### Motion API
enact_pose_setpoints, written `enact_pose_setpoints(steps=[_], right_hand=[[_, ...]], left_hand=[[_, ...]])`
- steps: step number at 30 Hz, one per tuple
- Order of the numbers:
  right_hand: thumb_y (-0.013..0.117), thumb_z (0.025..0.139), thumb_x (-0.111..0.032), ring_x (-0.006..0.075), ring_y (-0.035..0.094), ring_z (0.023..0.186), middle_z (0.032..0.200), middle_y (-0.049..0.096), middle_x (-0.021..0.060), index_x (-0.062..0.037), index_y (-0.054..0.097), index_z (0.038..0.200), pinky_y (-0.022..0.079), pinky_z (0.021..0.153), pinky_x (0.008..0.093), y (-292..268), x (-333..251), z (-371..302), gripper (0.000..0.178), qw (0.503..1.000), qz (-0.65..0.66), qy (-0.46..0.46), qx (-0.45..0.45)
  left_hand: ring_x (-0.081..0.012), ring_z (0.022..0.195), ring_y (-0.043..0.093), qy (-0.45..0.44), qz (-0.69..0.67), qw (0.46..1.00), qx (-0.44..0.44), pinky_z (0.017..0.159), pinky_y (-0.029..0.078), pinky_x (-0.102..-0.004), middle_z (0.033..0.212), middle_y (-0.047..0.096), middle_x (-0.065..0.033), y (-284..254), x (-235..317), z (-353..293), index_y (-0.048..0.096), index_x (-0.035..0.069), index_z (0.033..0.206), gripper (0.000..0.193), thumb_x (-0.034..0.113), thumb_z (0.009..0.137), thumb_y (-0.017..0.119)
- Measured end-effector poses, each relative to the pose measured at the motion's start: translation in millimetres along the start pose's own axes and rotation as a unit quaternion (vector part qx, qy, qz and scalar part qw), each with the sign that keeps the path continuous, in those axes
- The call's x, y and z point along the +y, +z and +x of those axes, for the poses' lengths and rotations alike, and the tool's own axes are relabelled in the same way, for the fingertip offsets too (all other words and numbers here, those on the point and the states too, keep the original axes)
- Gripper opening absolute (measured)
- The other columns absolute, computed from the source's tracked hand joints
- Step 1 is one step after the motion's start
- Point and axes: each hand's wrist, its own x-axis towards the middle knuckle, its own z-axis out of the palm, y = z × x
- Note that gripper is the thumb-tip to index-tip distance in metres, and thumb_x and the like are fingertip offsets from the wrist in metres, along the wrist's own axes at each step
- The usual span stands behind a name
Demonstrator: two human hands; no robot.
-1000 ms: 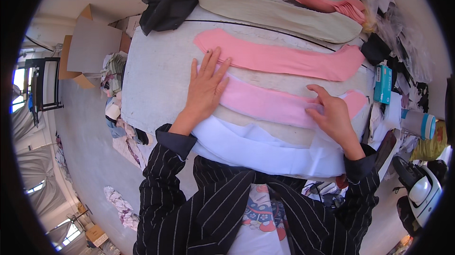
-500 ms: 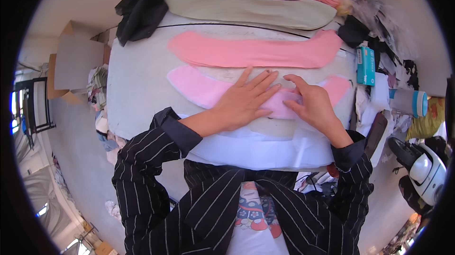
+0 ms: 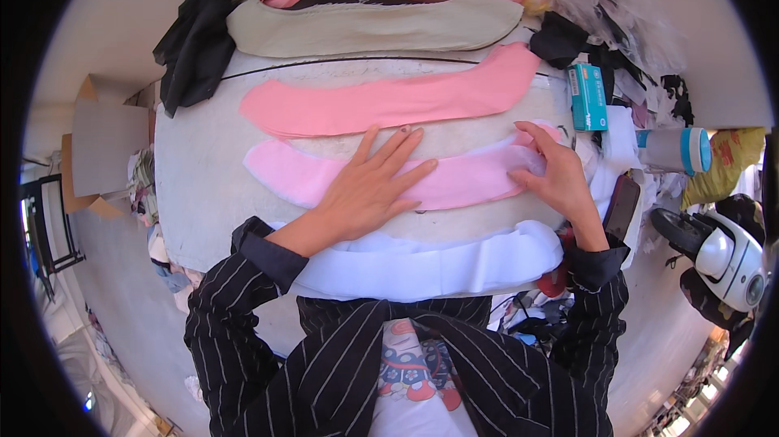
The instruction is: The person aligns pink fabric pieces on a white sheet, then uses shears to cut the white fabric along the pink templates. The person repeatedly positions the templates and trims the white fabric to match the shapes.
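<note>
A curved pink fabric piece lies crosswise on the table, largely covered by a thin, translucent white layer (image 3: 462, 181) that makes it look pale pink. My left hand (image 3: 377, 173) rests flat on its left half, fingers spread. Toward the right end, my right hand (image 3: 560, 173) touches the layer with thumb and forefinger well apart; its other fingers are partly hidden. Just beyond lies a stack of curved coral-pink fabric pieces (image 3: 389, 103). Nearer to me, a pile of curved white sheer pieces (image 3: 430, 266) runs along the table's front edge.
Grey-green fabric pieces (image 3: 373, 29) lie stacked at the back, with pink and black ones behind. Black cloth (image 3: 195, 51) hangs at the back left corner. On the right are a teal box (image 3: 587, 96), a grey-and-blue cylinder (image 3: 673, 150) and a white scooter (image 3: 722, 262). A cardboard box (image 3: 109, 141) stands left.
My right hand has moved along the strip to its right end. The white layer now covers most of that end, where bare pink showed before. My left hand stays flat; the view has shifted.
</note>
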Motion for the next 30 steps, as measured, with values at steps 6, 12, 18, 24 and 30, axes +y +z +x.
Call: enact_pose_setpoints(steps=[6, 12, 18, 24, 30], right_hand=[[0.075, 0.076, -0.018, 0.0269, 0.064, 0.102, 0.115, 0.066, 0.0152, -0.0056, 0.059, 0.126, 0.050, 0.089, 0.0338, 1, 18, -2, 0.054, 0.988, 0.121, 0.024, 0.089], [0.074, 0.076, -0.014, 0.0183, 0.061, 0.092, 0.109, 0.066, 0.0099, -0.0059, 0.061, 0.122, 0.049, 0.080, 0.0281, 10, 25, -8, 0.049, 0.967, 0.184, 0.062, 0.167], [0.073, 0.077, -0.005, 0.0075, 0.053, 0.069, 0.094, 0.060, 0.0021, -0.0077, 0.056, 0.129, 0.045, 0.062, 0.0218, 13, 29, -12, 0.055, 0.959, 0.176, 0.136, 0.176], [0.069, 0.080, 0.004, 0.0039, 0.048, 0.068, 0.088, 0.056, -0.0009, -0.0065, 0.052, 0.134, 0.040, 0.060, 0.0182, 18, 37, -5, 0.058, 0.963, 0.153, 0.083, 0.208], [0.071, 0.080, 0.001, 0.0064, 0.049, 0.065, 0.087, 0.058, 0.0004, -0.0054, 0.053, 0.132, 0.041, 0.059, 0.0207, 21, 37, -1, 0.056, 0.960, 0.114, 0.072, 0.246]], left_hand=[[-0.0313, 0.147, 0.021, -0.006, 0.007, 1.000, -0.010, 0.120, 0.004, -0.0527, 0.158, 0.023, -0.0166, 1, 0, -1, 0.043, 0.019, 0.146, 0.059, 0.040, 0.093, 0.055], [-0.0325, 0.146, 0.022, -0.001, 0.012, 1.000, -0.015, 0.120, 0.005, -0.0535, 0.158, 0.024, -0.0171, -1, 0, 0, 0.043, 0.020, 0.146, 0.060, 0.042, 0.092, 0.055], [-0.0336, 0.145, 0.023, 0.011, 0.012, 1.000, -0.014, 0.120, 0.005, -0.0551, 0.158, 0.024, -0.0175, -1, -2, -1, 0.042, 0.021, 0.147, 0.063, 0.046, 0.091, 0.055], [-0.0327, 0.146, 0.021, 0.013, 0.022, 1.000, -0.013, 0.120, 0.004, -0.0547, 0.158, 0.023, -0.0164, 2, -2, -2, 0.041, 0.022, 0.148, 0.066, 0.049, 0.089, 0.055], [-0.0318, 0.147, 0.020, 0.011, 0.025, 1.000, -0.012, 0.120, 0.003, -0.0545, 0.159, 0.022, -0.0157, 3, -2, -2, 0.040, 0.022, 0.148, 0.067, 0.050, 0.089, 0.055]])
